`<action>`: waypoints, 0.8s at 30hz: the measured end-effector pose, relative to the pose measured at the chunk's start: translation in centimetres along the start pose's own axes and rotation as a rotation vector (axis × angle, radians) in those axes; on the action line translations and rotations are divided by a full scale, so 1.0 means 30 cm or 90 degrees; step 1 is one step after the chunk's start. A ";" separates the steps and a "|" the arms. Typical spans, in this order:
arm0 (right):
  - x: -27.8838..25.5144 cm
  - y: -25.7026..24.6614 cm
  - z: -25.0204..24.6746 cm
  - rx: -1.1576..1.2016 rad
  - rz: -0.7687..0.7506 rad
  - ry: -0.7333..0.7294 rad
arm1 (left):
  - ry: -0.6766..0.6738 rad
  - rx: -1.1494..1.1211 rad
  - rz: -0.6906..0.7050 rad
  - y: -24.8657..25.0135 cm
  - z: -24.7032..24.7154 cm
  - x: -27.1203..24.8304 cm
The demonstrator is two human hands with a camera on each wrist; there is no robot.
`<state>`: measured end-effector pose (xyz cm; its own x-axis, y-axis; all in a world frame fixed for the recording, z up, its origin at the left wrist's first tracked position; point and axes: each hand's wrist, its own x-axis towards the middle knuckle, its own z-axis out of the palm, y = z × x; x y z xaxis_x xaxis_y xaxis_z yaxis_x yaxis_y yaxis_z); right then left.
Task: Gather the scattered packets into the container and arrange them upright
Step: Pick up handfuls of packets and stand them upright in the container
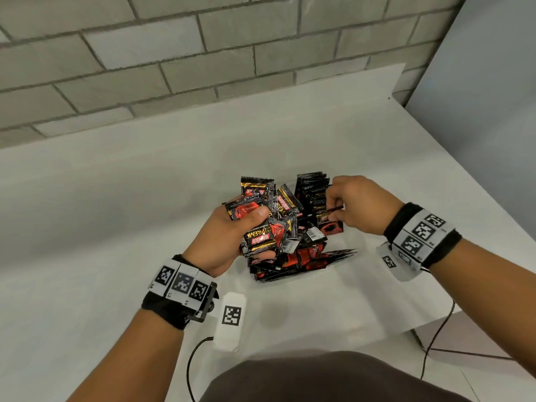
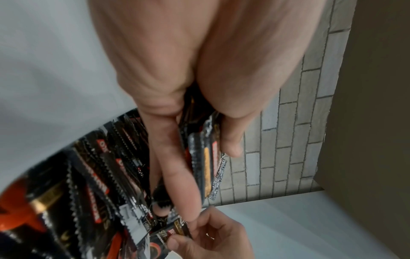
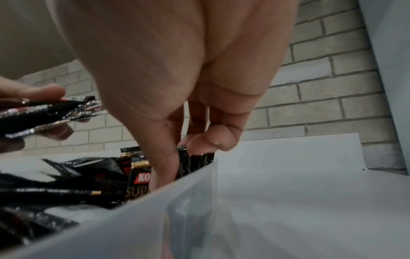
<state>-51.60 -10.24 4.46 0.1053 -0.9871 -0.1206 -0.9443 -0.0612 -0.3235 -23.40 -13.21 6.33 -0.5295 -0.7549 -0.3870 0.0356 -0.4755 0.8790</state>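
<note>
Black, red and gold coffee packets fill a clear plastic container [image 3: 188, 201] on the white table. My left hand [image 1: 232, 230] grips a loose bunch of packets [image 1: 261, 227] above the container's left side; the same bunch of packets [image 2: 207, 157] shows edge-on between thumb and fingers. My right hand [image 1: 346, 207] pinches one packet [image 1: 332, 219] at the container's right side, beside a row of upright packets [image 1: 314, 187]. In the right wrist view my right hand [image 3: 188, 154] reaches down among the upright packets [image 3: 199, 163]. More packets [image 1: 301, 259] lie tumbled flat in the container's near part.
A grey brick wall [image 1: 174, 62] runs along the table's far edge. The table's right edge [image 1: 470, 175] lies close to my right arm. A white tagged device [image 1: 230, 320] with a black cable rests on the table near my left wrist.
</note>
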 end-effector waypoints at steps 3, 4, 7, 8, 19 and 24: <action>0.002 -0.002 0.006 -0.023 0.003 0.021 | -0.001 0.001 0.002 0.000 -0.003 -0.001; 0.002 -0.002 0.006 -0.026 0.005 0.030 | 0.000 0.001 0.001 0.000 -0.003 -0.001; -0.003 0.000 0.001 -0.013 0.008 0.039 | 0.002 0.005 -0.002 0.001 -0.002 -0.003; -0.006 -0.001 -0.003 0.001 0.009 0.038 | 0.000 0.009 -0.002 0.001 0.001 -0.003; -0.062 -0.188 -0.145 0.307 -0.060 0.058 | -0.090 -0.002 0.002 0.023 0.063 -0.021; -0.040 -0.162 -0.125 0.391 0.003 0.134 | -0.063 0.021 -0.012 0.012 0.044 -0.012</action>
<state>-48.30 -9.31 9.70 -0.0210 -0.9988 0.0432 -0.5874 -0.0226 -0.8090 -24.30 -12.51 7.16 -0.6111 -0.6969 -0.3752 -0.0020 -0.4727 0.8812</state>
